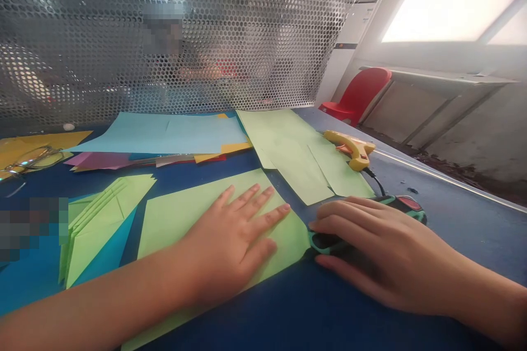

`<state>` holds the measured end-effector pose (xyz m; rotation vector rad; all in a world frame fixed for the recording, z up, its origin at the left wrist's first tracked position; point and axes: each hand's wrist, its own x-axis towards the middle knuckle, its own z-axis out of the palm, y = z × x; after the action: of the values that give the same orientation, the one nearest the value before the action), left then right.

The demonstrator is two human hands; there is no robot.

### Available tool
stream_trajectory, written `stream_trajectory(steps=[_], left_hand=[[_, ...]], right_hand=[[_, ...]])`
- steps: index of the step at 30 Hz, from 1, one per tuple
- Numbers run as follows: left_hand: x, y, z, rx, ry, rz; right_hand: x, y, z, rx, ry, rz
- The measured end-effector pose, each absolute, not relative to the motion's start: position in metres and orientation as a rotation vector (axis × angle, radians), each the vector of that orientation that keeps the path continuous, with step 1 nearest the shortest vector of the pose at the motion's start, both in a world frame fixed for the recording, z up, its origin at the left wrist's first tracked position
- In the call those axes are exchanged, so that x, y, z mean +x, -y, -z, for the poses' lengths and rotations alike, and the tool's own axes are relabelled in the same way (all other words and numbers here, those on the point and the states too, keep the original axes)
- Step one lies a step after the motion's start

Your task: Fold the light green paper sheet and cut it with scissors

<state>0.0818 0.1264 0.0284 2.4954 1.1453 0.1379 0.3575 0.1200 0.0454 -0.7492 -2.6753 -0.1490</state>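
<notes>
My left hand (234,241) lies flat with fingers spread on a light green sheet of paper (164,219), pressing it against the blue table. My right hand (379,252) curls over a black-and-green tool (405,205) with a red patch at its far end. The tool's near end meets the right corner of the sheet; most of it is hidden under my fingers, so I cannot tell its exact kind. To the left of the sheet stands a bundle of folded light green paper (107,208), with blue paper (109,255) beneath it.
Light green sheets (288,153) lie ahead. A yellow glue gun (349,148) with a black cord rests on them. Light blue paper (164,131) covers a coloured stack. Eyeglasses (35,159) sit at left. A perforated metal panel (185,38) closes the back; a red chair (362,93) stands beyond.
</notes>
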Motion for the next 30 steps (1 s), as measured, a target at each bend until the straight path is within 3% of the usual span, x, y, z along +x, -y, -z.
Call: stream_trajectory(steps=[17,30], left_hand=[[0.0826,-0.1243,-0.0304,2.486,-1.149,-0.134],[0.0823,-0.1241,-0.033,2.481,-1.15,-0.129]], right_hand=[[0.3551,-0.1175,-0.0482,-0.718,2.686,0.31],[0.3572,-0.1161,-0.0499,-0.764,2.682,0.154]])
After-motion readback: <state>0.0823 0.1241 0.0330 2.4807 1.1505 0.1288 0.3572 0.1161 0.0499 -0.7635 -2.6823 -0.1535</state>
